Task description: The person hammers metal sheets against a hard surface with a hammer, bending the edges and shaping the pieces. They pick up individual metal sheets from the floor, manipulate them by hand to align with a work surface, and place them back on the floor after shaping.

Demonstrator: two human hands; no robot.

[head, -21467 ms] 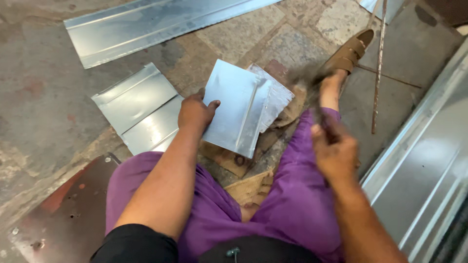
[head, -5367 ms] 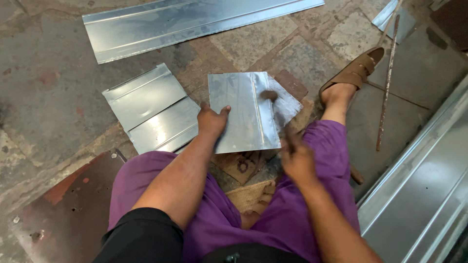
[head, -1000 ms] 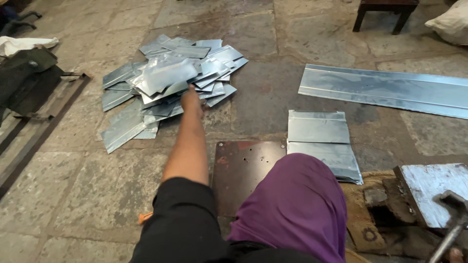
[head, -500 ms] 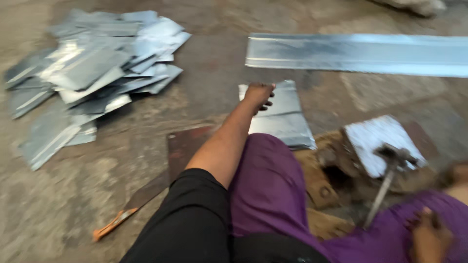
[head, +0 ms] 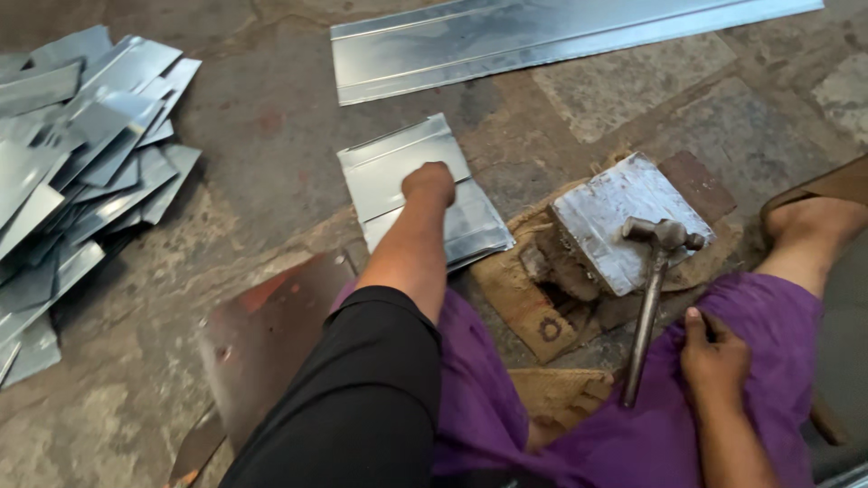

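Observation:
My left hand (head: 429,183) reaches forward and rests, fingers curled, on a small stack of flat metal sheets (head: 393,163) lying on the stone floor. My right hand (head: 714,348) lies on my purple-clad thigh and holds the handle of a hammer (head: 653,280). The hammer's head rests on a worn square metal block (head: 608,215) that sits on burlap sacking (head: 524,298) in front of me.
A heap of several cut metal sheets (head: 81,163) lies at the left. A long ribbed metal strip (head: 542,36) stretches across the top. A rusty brown plate (head: 271,334) lies by my left knee. My sandalled foot (head: 818,212) is at the right.
The view has swung from the sheet heap back to the block. My left hand left the heap and now rests on the small stack. The hammer's head has come down onto the block.

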